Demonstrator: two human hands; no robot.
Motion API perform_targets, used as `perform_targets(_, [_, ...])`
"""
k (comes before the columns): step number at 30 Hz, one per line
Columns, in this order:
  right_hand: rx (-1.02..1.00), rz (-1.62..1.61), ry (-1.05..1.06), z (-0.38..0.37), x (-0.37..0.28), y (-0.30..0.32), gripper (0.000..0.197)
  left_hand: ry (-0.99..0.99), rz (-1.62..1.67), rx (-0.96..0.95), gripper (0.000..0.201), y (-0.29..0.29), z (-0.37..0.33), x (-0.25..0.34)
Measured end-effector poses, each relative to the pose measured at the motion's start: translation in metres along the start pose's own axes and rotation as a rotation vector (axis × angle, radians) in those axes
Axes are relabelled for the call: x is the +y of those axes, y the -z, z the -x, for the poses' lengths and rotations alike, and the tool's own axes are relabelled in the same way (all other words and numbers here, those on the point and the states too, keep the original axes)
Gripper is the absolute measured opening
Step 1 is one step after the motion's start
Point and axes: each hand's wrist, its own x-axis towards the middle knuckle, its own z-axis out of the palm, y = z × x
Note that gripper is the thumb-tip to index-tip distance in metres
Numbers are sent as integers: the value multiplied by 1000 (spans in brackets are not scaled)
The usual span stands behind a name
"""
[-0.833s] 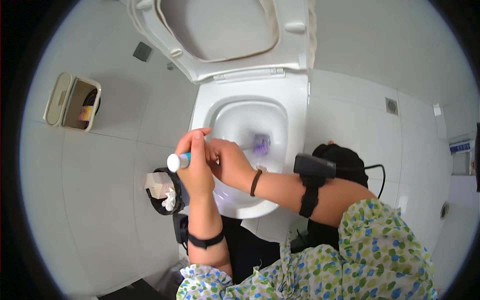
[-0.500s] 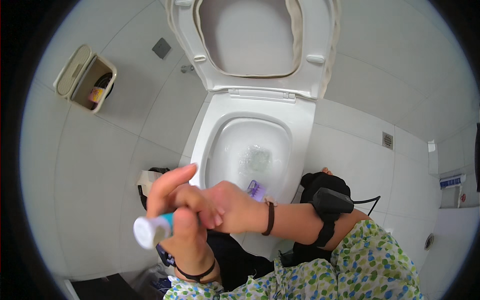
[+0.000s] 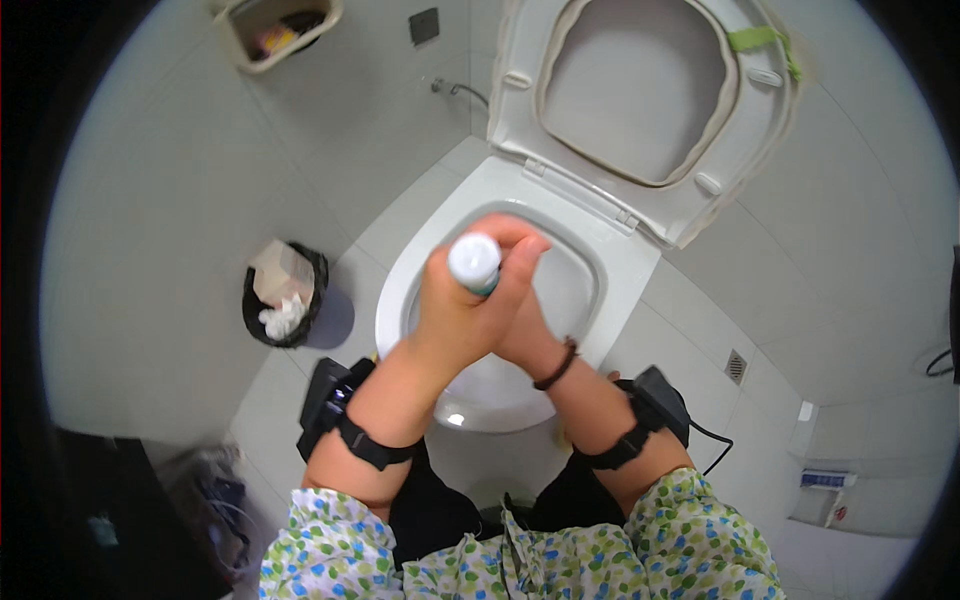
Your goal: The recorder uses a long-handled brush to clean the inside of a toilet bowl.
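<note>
Both my hands are together over the toilet bowl, around the handle of a toilet brush (image 3: 474,260). Its rounded white end points up toward me, with a bit of teal just below. My left hand (image 3: 450,315) is closed round the handle near that end. Close against it and partly behind it, my right hand (image 3: 525,335) is closed too, most of its fingers hidden. The brush's lower part is out of sight behind the hands. Under them is the white toilet (image 3: 395,310), its seat and lid (image 3: 640,165) raised.
At the left, a waste bin (image 3: 325,285) lined with a black bag holds a box and crumpled tissue. An open beige holder (image 3: 240,50) hangs on the upper left wall. A floor drain (image 3: 736,366) lies to the right. Beyond it, a shelf (image 3: 850,510) carries a blue-and-white box.
My hands have moved up and right, over the bowl, still clasped on the handle. The purple brush head seen in the bowl earlier is now hidden. The view has turned, showing the waste bin fully.
</note>
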Motion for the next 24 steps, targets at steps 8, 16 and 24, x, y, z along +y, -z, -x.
perform_targets(8, [-193,21,-34,-6,-3,23,32,-59,66,-262,12,3,-14,-4])
perform_targets(16, [-37,351,163,-16,45,13,29,180,34,-197,15,10,-9,-36])
perform_targets(24, [-255,133,-56,2,-21,2,32,-107,364,-600,36,40,-19,42])
